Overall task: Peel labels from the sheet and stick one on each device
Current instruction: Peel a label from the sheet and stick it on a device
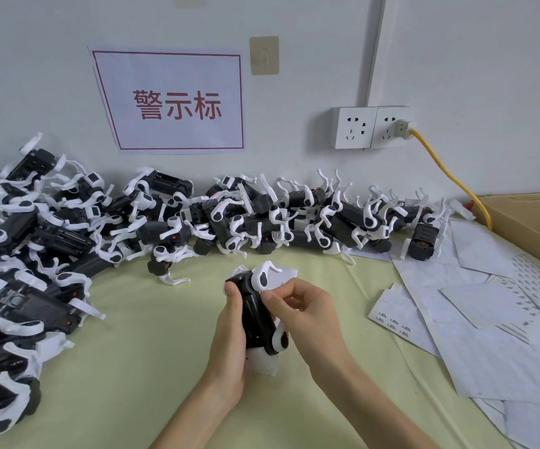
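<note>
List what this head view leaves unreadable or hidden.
- Any label at the right hand fingers: they cover that spot on the held device.
- Print on the label sheets: too small.
- Cardboard box contents: cut off by the right edge.
- Device pile: runs past the left edge.

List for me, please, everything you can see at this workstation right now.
held device: one, black with white arms, centre, above the table
device pile: many, black and white, along the wall and left side
label sheets: several, white, overlapping at right
table: one, pale green cover
wall sign: one, white, red border and characters
sockets: two, white, on the wall
cable: one, yellow, plugged into the right socket
cardboard box: one, brown, far right
left hand: grips the held device
right hand: fingers pinched at the device's upper side
</note>
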Demonstrator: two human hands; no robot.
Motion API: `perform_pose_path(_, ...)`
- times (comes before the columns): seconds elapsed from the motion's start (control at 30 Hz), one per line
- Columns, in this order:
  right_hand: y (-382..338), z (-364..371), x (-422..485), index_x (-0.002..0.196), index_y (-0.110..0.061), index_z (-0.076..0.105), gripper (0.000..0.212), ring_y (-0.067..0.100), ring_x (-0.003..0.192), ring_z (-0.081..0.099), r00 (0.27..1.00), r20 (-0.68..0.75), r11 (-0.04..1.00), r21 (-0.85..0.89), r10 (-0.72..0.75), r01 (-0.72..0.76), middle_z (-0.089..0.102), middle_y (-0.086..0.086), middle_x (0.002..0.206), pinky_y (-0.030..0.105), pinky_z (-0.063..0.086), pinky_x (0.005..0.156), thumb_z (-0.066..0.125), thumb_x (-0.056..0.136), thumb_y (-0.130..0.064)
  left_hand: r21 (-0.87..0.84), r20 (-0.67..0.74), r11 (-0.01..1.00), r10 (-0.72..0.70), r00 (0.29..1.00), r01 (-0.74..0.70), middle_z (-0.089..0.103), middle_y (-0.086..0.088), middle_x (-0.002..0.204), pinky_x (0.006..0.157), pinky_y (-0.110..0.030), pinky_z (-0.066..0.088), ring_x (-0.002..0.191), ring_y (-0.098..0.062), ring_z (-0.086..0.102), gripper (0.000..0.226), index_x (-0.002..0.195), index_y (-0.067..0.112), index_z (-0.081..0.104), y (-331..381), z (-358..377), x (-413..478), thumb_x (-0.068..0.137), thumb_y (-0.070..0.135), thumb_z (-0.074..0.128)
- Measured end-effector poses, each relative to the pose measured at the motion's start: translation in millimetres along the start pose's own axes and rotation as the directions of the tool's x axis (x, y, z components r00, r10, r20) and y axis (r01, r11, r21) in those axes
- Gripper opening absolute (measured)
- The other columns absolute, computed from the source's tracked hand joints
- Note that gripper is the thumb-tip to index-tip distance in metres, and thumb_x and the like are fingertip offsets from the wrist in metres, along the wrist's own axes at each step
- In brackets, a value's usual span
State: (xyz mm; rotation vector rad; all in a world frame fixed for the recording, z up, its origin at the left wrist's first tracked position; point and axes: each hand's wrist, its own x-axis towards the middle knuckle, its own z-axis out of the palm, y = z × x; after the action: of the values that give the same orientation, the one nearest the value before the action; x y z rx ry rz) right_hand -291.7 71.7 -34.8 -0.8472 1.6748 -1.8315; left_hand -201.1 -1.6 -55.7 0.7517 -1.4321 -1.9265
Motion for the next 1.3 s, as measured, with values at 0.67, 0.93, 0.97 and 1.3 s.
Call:
perform_pose_path(0.67, -6.2, -7.5, 2.1, 0.078, -0.02, 0.073, 0.007, 0.015, 0.062, 0.06, 0.978, 0.195, 0.989, 0.14, -0.077, 0.05, 0.065, 0.005, 0.075, 0.024, 0.049, 0.061, 0.08, 0.076, -0.019, -0.126, 0.001, 0.992, 0.003, 1.0, -0.002, 0.076, -0.012, 0.117, 0.086, -0.039, 0.056, 0.109, -0.027, 0.073, 0.071, 0.11, 0.029, 0.08, 7.1, -1.5, 0.6, 0.072, 0.079, 0.046)
perform_pose_path(0.93, -5.6, -7.0, 1.2, 0.068, -0.015, 0.066, 0.026, 0.014, 0.057, 0.058, 0.974, 0.206, 0.976, 0.215, -0.089, 0.043, 0.064, 0.008, 0.071, 0.023, 0.047, 0.055, 0.078, 0.083, 0.003, -0.13, 0.03, 0.991, 0.005, 1.0, -0.001, 0.068, -0.018, 0.101, 0.067, -0.036, 0.056, 0.088, -0.03, 0.064, 0.075, 0.105, 0.024, 0.08, 8.8, 0.7, -1.8, 0.074, 0.082, 0.043)
perform_pose_path(0.97, -5.9, -7.0, 1.2, 0.068, -0.014, 0.066, 0.025, 0.014, 0.055, 0.057, 0.974, 0.209, 0.975, 0.221, -0.082, 0.034, 0.064, 0.006, 0.069, 0.022, 0.047, 0.054, 0.078, 0.083, 0.002, -0.134, 0.04, 0.991, 0.003, 0.999, 0.002, 0.064, -0.019, 0.099, 0.068, -0.037, 0.053, 0.088, -0.031, 0.061, 0.077, 0.106, 0.023, 0.079, 9.2, 0.8, -2.1, 0.075, 0.083, 0.042)
perform_pose_path(1.3, -1.5, -7.5, 2.2, 0.072, -0.008, 0.064, 0.02, 0.021, 0.053, 0.05, 0.981, 0.192, 0.979, 0.205, -0.036, -0.004, 0.06, 0.009, 0.068, 0.017, 0.038, 0.047, 0.074, 0.087, 0.0, -0.196, 0.139, 0.98, -0.008, 0.99, 0.035, 0.062, -0.019, 0.09, 0.059, -0.036, 0.049, 0.068, -0.03, 0.06, 0.078, 0.114, 0.025, 0.078, 5.1, 1.2, -0.2, 0.077, 0.083, 0.042)
